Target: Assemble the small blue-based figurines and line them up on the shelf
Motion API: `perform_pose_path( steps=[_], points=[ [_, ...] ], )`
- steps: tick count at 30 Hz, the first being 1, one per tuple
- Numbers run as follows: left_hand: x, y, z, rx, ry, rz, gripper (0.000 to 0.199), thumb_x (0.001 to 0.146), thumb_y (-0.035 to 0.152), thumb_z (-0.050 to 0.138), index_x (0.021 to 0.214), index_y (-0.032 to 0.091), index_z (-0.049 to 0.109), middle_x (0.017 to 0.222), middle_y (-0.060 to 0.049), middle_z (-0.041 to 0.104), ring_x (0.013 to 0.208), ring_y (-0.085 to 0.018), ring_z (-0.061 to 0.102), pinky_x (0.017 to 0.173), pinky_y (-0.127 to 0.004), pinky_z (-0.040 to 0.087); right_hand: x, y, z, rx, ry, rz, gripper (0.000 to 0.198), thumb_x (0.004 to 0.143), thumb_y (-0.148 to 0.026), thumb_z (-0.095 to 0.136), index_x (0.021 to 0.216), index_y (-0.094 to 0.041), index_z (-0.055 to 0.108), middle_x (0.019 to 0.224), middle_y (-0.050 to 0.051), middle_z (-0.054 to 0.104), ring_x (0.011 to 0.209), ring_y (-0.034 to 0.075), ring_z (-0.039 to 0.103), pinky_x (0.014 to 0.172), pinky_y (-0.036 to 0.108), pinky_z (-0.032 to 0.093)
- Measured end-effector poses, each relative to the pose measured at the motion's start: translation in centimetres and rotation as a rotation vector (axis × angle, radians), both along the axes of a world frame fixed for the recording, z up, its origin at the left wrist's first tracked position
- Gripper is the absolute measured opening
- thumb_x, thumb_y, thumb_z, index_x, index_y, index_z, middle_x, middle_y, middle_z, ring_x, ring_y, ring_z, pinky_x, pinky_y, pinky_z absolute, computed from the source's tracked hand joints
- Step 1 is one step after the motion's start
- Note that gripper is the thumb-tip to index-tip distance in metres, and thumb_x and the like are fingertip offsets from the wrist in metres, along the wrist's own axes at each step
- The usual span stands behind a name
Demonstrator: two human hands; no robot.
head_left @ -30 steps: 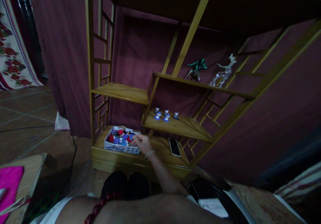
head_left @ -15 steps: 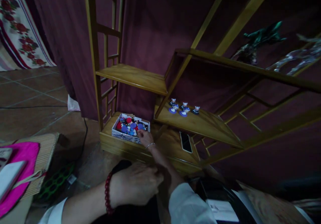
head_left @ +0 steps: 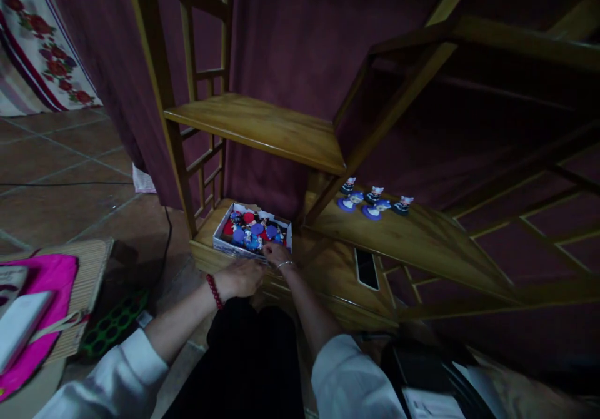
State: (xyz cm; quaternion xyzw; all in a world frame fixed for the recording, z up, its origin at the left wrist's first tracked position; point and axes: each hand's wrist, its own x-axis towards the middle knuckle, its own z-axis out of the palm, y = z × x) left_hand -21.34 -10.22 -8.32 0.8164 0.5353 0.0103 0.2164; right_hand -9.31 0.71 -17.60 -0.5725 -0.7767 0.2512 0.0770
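A small open cardboard box [head_left: 224,244] sits on the low wooden shelf, filled with a jumble of small figurines [head_left: 253,231] with blue, purple, red and black parts. My right hand [head_left: 277,254], with a thin bracelet, is at the front right corner of the box, its curled fingers over the rim by the figurines. Just in front of the box is my left hand [head_left: 242,277], with red beads at the wrist. Its fingers are bent and pressed together; what lies in either hand, if anything, is hidden.
Several small figurines on bases [head_left: 375,203] stand on the raised shelf [head_left: 412,237] to the right. A phone [head_left: 366,267] lies below it. Above the box is another wooden shelf [head_left: 262,128]. At left, a bamboo-topped stool [head_left: 89,281] bears a pink cloth [head_left: 59,275].
My left hand has moved forward to the front of the box. My right hand stays at the box's right corner. The view has shifted, and the shelf looks nearer.
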Motion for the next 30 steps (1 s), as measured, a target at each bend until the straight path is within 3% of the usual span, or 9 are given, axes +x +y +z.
perform_pose_path(
  steps=[5, 12, 18, 22, 30],
  points=[
    [-2.0, 3.4, -1.7, -0.005, 0.033, 0.186, 0.024, 0.076, 0.02, 0.042, 0.092, 0.017, 0.061, 0.088, -0.011, 0.065, 0.087, -0.023, 0.06, 0.077, -0.033, 0.044, -0.2, 1.0, -1.0, -0.015, 0.043, -0.03, 0.014, 0.069, -0.02, 0.054, 0.07, -0.025, 0.067, 0.08, 0.002, 0.068, 0.081, 0.02, 0.061, 0.071, 0.028, 0.043],
    [-4.1, 8.1, -5.6, -0.031, 0.029, 0.343, 0.027, 0.08, 0.022, 0.041, 0.1, 0.016, 0.059, 0.1, -0.013, 0.063, 0.095, -0.023, 0.057, 0.082, -0.034, 0.042, -0.4, 2.4, -3.1, -0.098, 0.08, -0.075, 0.015, 0.066, -0.018, 0.056, 0.072, -0.026, 0.068, 0.082, 0.002, 0.068, 0.082, 0.02, 0.061, 0.074, 0.028, 0.044],
    [-3.9, 9.8, -8.1, -0.095, -0.014, 0.442, 0.03, 0.08, 0.021, 0.04, 0.102, 0.022, 0.059, 0.108, -0.005, 0.061, 0.099, -0.018, 0.055, 0.083, -0.027, 0.042, -0.5, 3.0, -4.0, -0.152, 0.145, -0.086, 0.019, 0.068, -0.017, 0.054, 0.079, -0.025, 0.068, 0.087, 0.002, 0.068, 0.083, 0.018, 0.062, 0.076, 0.028, 0.045],
    [-3.6, 10.1, -8.9, -0.113, -0.009, 0.539, 0.033, 0.079, 0.022, 0.039, 0.105, 0.026, 0.058, 0.109, -0.006, 0.06, 0.099, -0.021, 0.056, 0.082, -0.031, 0.043, -0.5, 2.9, -4.3, -0.178, 0.224, -0.079, 0.026, 0.071, -0.012, 0.049, 0.086, -0.023, 0.066, 0.088, 0.001, 0.069, 0.083, 0.014, 0.062, 0.073, 0.023, 0.047],
    [-3.3, 10.8, -9.0, -0.135, 0.0, 0.648, 0.04, 0.079, 0.031, 0.04, 0.117, 0.021, 0.048, 0.109, -0.014, 0.059, 0.1, -0.028, 0.056, 0.079, -0.037, 0.042, -0.7, 3.0, -5.2, -0.168, 0.318, -0.082, 0.029, 0.069, -0.007, 0.05, 0.092, -0.021, 0.063, 0.079, 0.0, 0.07, 0.071, 0.012, 0.063, 0.063, 0.02, 0.047]
  ],
)
